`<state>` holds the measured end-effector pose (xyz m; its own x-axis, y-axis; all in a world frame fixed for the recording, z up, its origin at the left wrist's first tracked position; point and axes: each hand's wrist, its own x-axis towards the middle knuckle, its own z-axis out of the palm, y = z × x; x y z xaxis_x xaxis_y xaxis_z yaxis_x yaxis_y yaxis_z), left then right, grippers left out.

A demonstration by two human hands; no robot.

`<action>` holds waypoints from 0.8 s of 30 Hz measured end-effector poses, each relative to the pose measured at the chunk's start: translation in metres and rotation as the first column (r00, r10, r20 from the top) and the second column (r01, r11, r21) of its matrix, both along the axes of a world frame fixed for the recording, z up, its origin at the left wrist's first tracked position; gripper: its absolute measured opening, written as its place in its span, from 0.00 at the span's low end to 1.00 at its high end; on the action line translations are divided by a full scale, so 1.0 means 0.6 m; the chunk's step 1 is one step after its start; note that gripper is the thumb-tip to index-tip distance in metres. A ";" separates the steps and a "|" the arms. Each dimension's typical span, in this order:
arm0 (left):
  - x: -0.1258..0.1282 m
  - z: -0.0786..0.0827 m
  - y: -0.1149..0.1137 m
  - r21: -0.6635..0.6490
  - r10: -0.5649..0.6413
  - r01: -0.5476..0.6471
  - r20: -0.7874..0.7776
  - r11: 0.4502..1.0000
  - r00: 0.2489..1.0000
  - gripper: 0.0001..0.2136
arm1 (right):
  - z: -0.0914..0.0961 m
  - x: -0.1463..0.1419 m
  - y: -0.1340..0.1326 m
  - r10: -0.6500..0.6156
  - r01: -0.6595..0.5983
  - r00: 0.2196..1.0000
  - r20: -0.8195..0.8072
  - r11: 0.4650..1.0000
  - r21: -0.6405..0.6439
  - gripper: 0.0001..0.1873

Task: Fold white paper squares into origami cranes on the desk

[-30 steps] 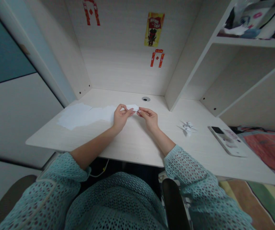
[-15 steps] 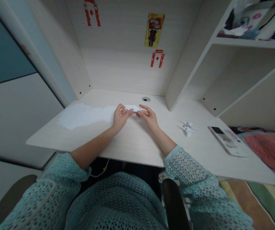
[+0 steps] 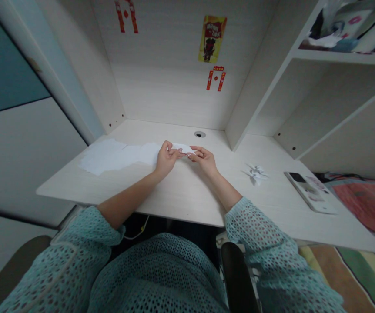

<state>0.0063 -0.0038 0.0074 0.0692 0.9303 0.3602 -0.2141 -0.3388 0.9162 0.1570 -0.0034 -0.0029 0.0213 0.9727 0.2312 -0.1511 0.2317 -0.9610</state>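
Observation:
A small folded white paper piece point(image 3: 181, 148) is held over the middle of the pale wooden desk point(image 3: 187, 195). My left hand point(image 3: 166, 158) pinches its left end between thumb and fingertips. My right hand point(image 3: 203, 159) pinches its right end, fingers curled. The two hands almost touch. Just left of them several loose white paper sheets point(image 3: 115, 155) lie flat on the desk.
A finished folded paper figure point(image 3: 255, 172) sits on the desk at the right, with a phone point(image 3: 309, 191) farther right. A cable hole point(image 3: 199, 134) is at the back. A shelf unit point(image 3: 308, 82) rises on the right. A chair armrest point(image 3: 238, 278) is below the desk edge.
Both hands stay at the paper piece; the right hand's fingers, briefly lifted half a second ago, have curled back onto it. The view has shifted slightly.

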 end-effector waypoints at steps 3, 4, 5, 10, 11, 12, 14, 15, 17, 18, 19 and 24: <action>0.000 -0.006 0.003 0.004 -0.008 0.008 0.000 1.000 1.000 0.20 | -0.001 0.001 0.000 -0.003 0.003 1.000 0.022 1.000 0.001 0.23; 0.001 -0.008 0.004 0.009 -0.012 0.012 0.001 1.000 1.000 0.20 | -0.001 0.001 0.000 -0.008 0.008 1.000 0.024 1.000 0.006 0.23; 0.001 -0.010 0.004 0.014 -0.010 0.010 0.000 1.000 1.000 0.21 | -0.002 0.000 0.000 -0.014 0.014 1.000 0.022 1.000 0.013 0.22; 0.001 -0.012 0.004 -0.002 0.073 -0.073 -0.014 0.997 0.997 0.27 | -0.007 -0.006 -0.002 -0.014 0.014 1.000 0.017 1.000 0.022 0.22; 0.001 -0.010 0.003 -0.014 0.086 -0.086 -0.019 0.996 0.996 0.27 | -0.008 -0.007 -0.002 -0.011 0.011 1.000 0.015 1.000 0.012 0.22; 0.000 -0.009 0.003 -0.026 0.093 -0.094 -0.027 0.995 0.995 0.27 | -0.008 -0.009 -0.003 -0.006 0.006 1.000 0.011 1.000 0.001 0.21; -0.002 -0.005 0.002 -0.048 0.097 -0.099 -0.046 0.994 0.994 0.26 | -0.008 -0.010 -0.004 0.010 -0.010 1.000 0.008 1.000 -0.015 0.20; -0.002 -0.003 0.001 -0.057 0.100 -0.103 -0.051 0.993 0.994 0.26 | -0.007 -0.010 -0.004 0.017 -0.017 1.000 0.011 1.000 -0.018 0.20; -0.003 -0.001 0.002 -0.067 0.101 -0.104 -0.047 0.992 0.994 0.25 | -0.004 -0.009 -0.006 0.022 -0.022 1.000 0.017 1.000 -0.021 0.20; -0.004 0.000 0.003 -0.072 0.098 -0.101 -0.039 0.992 0.994 0.25 | -0.002 -0.009 -0.007 0.021 -0.020 1.000 0.017 1.000 -0.024 0.20; -0.004 0.000 0.004 -0.074 0.096 -0.097 -0.026 0.992 0.995 0.25 | -0.001 -0.009 -0.007 0.021 -0.021 1.000 0.014 0.999 -0.031 0.20; -0.008 -0.004 0.013 -0.080 0.109 -0.107 0.022 0.991 0.994 0.26 | 0.002 -0.009 -0.009 0.066 -0.067 0.998 -0.012 0.993 -0.095 0.21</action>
<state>0.0013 0.0043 0.0052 -0.0420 0.9574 0.2859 -0.2045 -0.2883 0.9355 0.1517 -0.0086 -0.0015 -0.0430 0.9896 0.1371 -0.1713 0.1279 -0.9769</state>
